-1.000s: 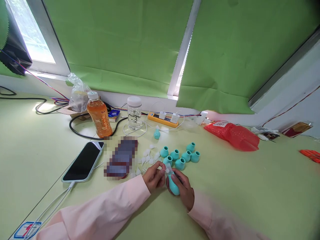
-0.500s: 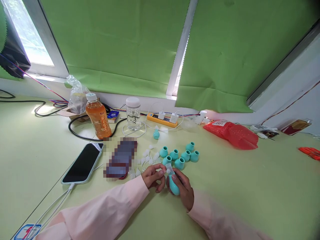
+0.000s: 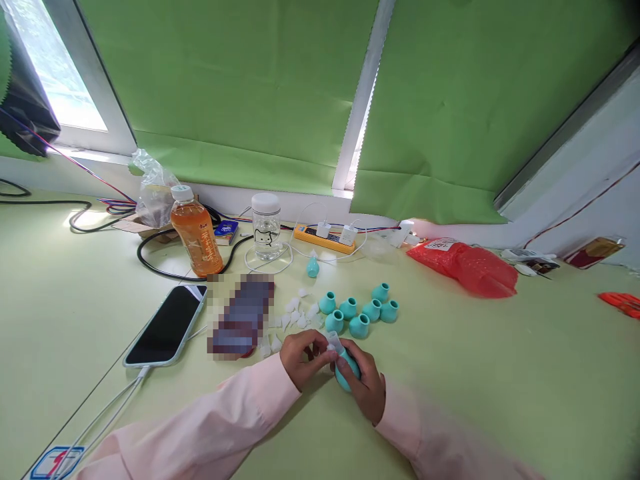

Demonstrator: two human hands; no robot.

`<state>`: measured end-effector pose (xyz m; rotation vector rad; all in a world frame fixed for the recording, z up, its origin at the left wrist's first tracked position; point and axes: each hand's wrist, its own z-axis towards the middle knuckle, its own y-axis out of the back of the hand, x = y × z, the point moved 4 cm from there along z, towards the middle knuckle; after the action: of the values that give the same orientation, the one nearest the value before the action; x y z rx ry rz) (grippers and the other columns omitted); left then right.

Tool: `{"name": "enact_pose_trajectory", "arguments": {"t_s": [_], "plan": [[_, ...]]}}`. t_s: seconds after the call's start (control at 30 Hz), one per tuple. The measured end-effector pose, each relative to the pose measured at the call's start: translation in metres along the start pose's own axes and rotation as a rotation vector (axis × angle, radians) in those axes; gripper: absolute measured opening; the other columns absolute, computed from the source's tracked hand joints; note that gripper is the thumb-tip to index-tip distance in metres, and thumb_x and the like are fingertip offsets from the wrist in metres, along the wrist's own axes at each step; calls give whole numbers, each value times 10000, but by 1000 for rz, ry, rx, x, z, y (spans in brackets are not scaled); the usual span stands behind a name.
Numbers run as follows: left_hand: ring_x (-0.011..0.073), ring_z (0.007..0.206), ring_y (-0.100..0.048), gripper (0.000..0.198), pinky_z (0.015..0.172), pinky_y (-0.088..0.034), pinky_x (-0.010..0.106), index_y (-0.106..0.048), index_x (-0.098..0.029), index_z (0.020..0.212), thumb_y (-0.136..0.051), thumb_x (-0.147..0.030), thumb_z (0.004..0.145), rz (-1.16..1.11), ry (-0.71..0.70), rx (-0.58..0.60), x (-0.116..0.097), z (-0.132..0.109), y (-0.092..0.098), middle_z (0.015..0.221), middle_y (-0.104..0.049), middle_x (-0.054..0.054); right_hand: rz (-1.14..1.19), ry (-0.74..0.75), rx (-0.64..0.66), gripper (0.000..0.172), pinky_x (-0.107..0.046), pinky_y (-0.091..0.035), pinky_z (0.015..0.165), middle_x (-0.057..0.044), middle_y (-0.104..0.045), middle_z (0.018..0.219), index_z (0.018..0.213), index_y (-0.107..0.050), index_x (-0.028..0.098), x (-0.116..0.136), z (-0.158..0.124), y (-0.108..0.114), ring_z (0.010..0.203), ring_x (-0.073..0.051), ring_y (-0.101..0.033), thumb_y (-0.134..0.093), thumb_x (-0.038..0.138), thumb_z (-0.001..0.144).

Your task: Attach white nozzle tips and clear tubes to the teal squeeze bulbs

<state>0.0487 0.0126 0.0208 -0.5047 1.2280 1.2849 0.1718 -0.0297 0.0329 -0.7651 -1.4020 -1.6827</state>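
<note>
While teal bulb [image 3: 345,371] is wrapped in right hand [image 3: 367,388], lower centre of frame, clear tip [image 3: 333,341] is pinched at its neck by fingers [image 3: 320,353] of left hand [image 3: 300,358]. One tipped bulb [image 3: 313,267] judged done; six open bulbs [image 3: 359,313] left on desk [image 3: 475,373].

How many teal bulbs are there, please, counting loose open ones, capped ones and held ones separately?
Loose open bulbs: 7
Capped bulb by the power strip: 1
Bulb in the right hand, left hand at its clear tip: 1
Total: 9
</note>
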Motion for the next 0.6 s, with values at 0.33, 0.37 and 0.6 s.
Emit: {"name": "enact_pose_trajectory", "arguments": {"t_s": [0.33, 0.37, 0.6], "plan": [[95, 498, -481, 221, 494, -382, 203, -510, -148, 700, -384, -310, 783, 16, -111, 11, -2, -3, -4, 561, -548, 5, 22, 3, -79, 326, -226, -437, 564, -2, -608, 642, 893, -580, 196, 0, 0, 2, 585, -160, -548, -417, 440, 751], [98, 503, -486, 219, 499, -385, 207, -514, -149, 713, -380, -305, 786, 31, -115, 6, -1, -3, -4, 566, -552, 8, 24, 9, -79, 321, -228, -437, 570, -1, -608, 644, 890, -579, 199, -1, 0, 2, 588, -160, -550, -416, 439, 752], [109, 537, -497, 234, 531, -390, 221, -521, -153, 773, -325, -274, 812, 99, -146, 13, -4, -3, -3, 579, -558, 14, 41, -59, -161, 347, -239, -431, 599, 3, -601, 653, 884, -576, 211, -5, -2, -2, 616, -166, -547, -409, 478, 740]]}}
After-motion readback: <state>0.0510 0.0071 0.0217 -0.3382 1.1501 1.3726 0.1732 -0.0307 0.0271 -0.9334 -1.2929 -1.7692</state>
